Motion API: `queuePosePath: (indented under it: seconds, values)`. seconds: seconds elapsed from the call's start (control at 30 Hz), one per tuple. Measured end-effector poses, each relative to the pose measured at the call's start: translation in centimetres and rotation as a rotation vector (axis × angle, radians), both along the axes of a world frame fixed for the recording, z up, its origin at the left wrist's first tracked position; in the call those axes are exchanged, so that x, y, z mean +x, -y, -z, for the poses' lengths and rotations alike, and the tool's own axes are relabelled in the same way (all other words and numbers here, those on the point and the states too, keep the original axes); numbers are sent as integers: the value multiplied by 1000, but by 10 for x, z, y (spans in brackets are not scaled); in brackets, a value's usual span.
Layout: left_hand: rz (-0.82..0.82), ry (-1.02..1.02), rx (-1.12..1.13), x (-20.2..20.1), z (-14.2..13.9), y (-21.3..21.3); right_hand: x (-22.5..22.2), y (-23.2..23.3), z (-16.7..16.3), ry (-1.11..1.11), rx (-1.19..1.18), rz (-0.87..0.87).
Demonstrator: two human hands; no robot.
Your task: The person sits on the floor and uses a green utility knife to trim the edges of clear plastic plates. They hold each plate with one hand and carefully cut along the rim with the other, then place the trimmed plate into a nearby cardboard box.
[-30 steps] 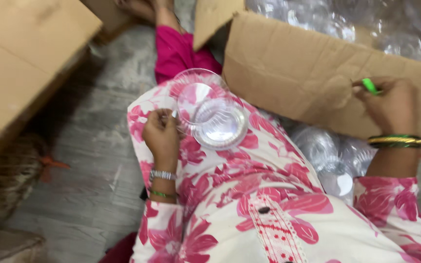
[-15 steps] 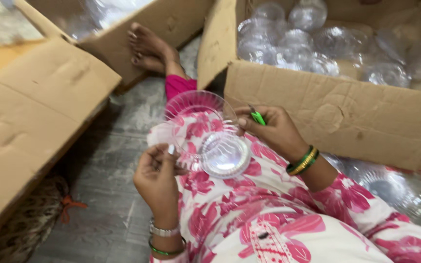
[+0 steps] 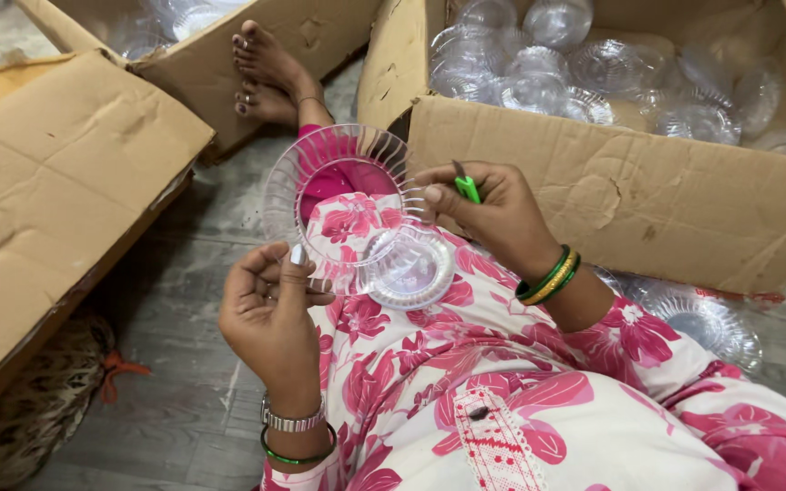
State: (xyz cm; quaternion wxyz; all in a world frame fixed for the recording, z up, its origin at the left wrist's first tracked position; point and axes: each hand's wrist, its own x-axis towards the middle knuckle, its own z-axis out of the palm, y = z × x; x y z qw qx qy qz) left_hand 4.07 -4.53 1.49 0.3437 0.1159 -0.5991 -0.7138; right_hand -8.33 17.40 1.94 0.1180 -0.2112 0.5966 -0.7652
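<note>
My left hand (image 3: pixel 270 314) is closed on the near rim of a clear ribbed plastic bowl (image 3: pixel 343 205), thumb on top and fingers curled under, so the bowl stands tilted up on edge above my lap, its open face toward me. A second clear dish (image 3: pixel 408 270) lies flat on my flowered knee, touching the lower right edge of the held bowl, just beside my left thumb. My right hand (image 3: pixel 493 214) is clenched around a small green-handled tool (image 3: pixel 467 186), whose dark tip pokes upward near the bowl's right rim; my fingertips there meet the rim itself. Green and gold bangles (image 3: pixel 549 275) sit at that wrist.

To my right, low beside my thigh, more clear dishes (image 3: pixel 702 318) rest on the floor, close against the wall of the big open carton (image 3: pixel 629 195). That carton wall rises right behind my right hand, leaving little room on that side. To the left, grey floor (image 3: pixel 175 300) lies open between my leg and a closed cardboard box (image 3: pixel 56 191). Farther off, the carton holds a heap of clear bowls (image 3: pixel 593 64), and my bare feet (image 3: pixel 270 77) rest against another open box (image 3: pixel 202 41).
</note>
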Motion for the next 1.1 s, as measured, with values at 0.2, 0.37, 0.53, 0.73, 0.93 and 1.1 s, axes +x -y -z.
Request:
queuePosePath:
  seconds: [0.2, 0.37, 0.53, 0.73, 0.93, 1.1]
  values:
    - [-532, -174, -640, 10, -19, 24, 18, 39, -15, -249, 187, -50]
    - [-590, -160, -382, 36, -35, 77, 25, 84, -27, -332, 154, -89]
    - [-468, -22, -299, 36, -24, 72, 14, 94, -20, -282, 163, -70]
    - [-224, 63, -104, 29, -19, 61, 10, 94, -4, -241, 99, -91]
    - [188, 197, 91, 30, -17, 58, 8, 75, 7, -240, 110, -120]
    - [386, 262, 35, 24, -10, 40, 2, 70, -6, -351, 212, -79]
